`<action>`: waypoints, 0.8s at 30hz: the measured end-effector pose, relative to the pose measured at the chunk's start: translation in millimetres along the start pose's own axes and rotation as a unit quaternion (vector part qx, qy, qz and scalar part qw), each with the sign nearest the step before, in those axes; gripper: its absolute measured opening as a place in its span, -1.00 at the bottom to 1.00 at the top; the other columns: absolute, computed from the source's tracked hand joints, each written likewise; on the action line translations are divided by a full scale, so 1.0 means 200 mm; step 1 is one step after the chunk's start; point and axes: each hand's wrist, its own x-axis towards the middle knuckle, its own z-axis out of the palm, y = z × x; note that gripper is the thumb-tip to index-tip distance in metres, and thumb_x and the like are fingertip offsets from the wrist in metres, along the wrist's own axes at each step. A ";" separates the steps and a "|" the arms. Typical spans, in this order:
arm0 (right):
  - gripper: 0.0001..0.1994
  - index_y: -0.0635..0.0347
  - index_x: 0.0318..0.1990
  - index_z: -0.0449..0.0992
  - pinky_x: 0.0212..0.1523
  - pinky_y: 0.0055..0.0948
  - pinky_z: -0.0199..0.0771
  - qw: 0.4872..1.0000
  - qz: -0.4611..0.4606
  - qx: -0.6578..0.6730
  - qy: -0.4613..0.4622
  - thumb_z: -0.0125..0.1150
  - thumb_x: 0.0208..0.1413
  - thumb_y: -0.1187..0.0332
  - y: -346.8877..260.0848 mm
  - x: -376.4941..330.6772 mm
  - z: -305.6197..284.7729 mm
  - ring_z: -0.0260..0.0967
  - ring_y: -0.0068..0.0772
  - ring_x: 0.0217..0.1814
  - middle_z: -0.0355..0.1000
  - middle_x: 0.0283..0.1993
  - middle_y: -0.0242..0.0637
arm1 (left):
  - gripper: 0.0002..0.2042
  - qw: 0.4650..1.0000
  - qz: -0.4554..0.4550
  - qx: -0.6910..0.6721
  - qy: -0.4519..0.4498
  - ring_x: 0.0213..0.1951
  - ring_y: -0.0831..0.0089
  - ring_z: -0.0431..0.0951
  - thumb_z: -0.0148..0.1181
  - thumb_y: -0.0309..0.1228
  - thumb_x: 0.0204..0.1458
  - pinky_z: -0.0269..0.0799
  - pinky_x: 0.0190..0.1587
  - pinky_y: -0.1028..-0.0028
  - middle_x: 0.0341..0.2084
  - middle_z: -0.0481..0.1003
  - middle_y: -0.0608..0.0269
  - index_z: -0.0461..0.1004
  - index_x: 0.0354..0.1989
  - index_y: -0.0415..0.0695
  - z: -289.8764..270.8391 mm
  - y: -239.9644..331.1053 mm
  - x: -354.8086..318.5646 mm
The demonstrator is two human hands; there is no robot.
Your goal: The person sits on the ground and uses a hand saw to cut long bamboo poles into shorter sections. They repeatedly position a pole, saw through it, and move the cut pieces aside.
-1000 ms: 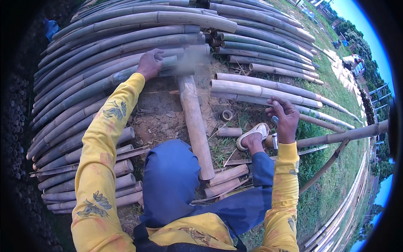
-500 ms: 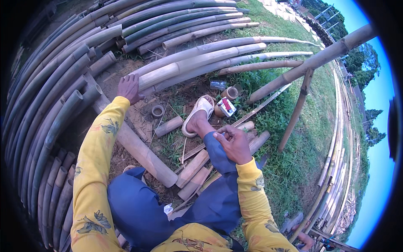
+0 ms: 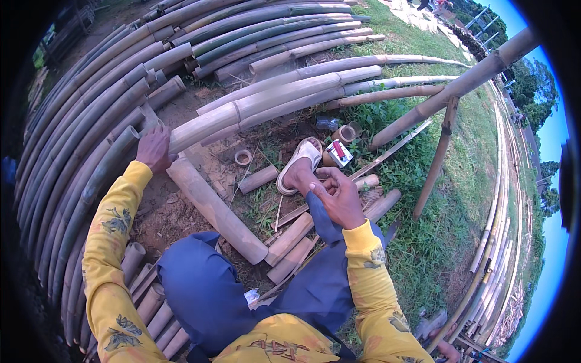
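My left hand (image 3: pixel 155 149) is closed around the near end of a pale bamboo pole (image 3: pixel 272 94), which stretches off to the right beside other poles. The grip's underside is hidden. Below that hand, a thick cut bamboo length (image 3: pixel 218 209) lies slanting on the dirt. Over the blue trouser leg (image 3: pixel 327 224), near my ankle, is my right hand (image 3: pixel 339 196). Its fingers are loosely bent, thumb and forefinger apart, with nothing visible between them. My foot wears a light sandal (image 3: pixel 301 158). A bamboo ring (image 3: pixel 242 158) and a short bamboo piece (image 3: pixel 259 179) lie left of it.
A large bamboo stack (image 3: pixel 91 157) fills the left side. A propped slanting pole (image 3: pixel 448 94) with a support post (image 3: pixel 437 157) stands at right. Near my foot are a white box (image 3: pixel 339 153) with a red item on it and a clear container (image 3: pixel 327 123). Another person's hand (image 3: pixel 448 351) shows lower right.
My left hand has moved left and toward me, and the pale bamboo pole's near end has come along with it. My right hand has risen slightly above the trouser leg.
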 end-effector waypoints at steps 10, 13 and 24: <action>0.22 0.19 0.53 0.03 0.41 0.21 0.14 0.761 0.329 0.553 -0.079 0.35 -0.10 -0.50 0.09 0.54 0.89 0.22 0.12 0.41 -0.02 0.55 0.12 | -0.33 0.996 -0.085 0.008 0.026 -0.05 0.06 0.42 0.56 -0.37 -0.36 0.39 0.03 0.16 -0.17 0.36 0.02 0.37 0.00 -0.21 -0.34 -0.14 -1.39; -0.28 0.02 0.25 0.38 0.24 0.15 0.36 0.763 0.244 0.597 -0.046 0.43 0.06 -0.20 0.13 0.61 1.06 0.40 -0.13 0.21 0.42 0.17 -0.23 | -0.37 0.995 -0.092 -0.028 0.007 -0.05 0.08 0.43 0.52 -0.37 -0.34 0.37 0.02 0.21 -0.18 0.37 0.02 0.37 -0.02 -0.21 -0.27 -0.01 -1.57; -0.37 0.13 0.26 0.40 0.20 -0.07 0.45 0.849 0.155 0.447 -0.235 0.52 0.12 0.10 -0.65 0.27 1.20 0.43 -0.26 0.19 0.46 0.11 -0.27 | 0.01 0.920 -0.353 -0.150 -0.083 0.15 0.02 0.38 0.65 0.02 -0.38 0.25 0.25 0.08 0.07 0.38 -0.04 0.25 0.24 -0.24 0.08 0.25 -2.25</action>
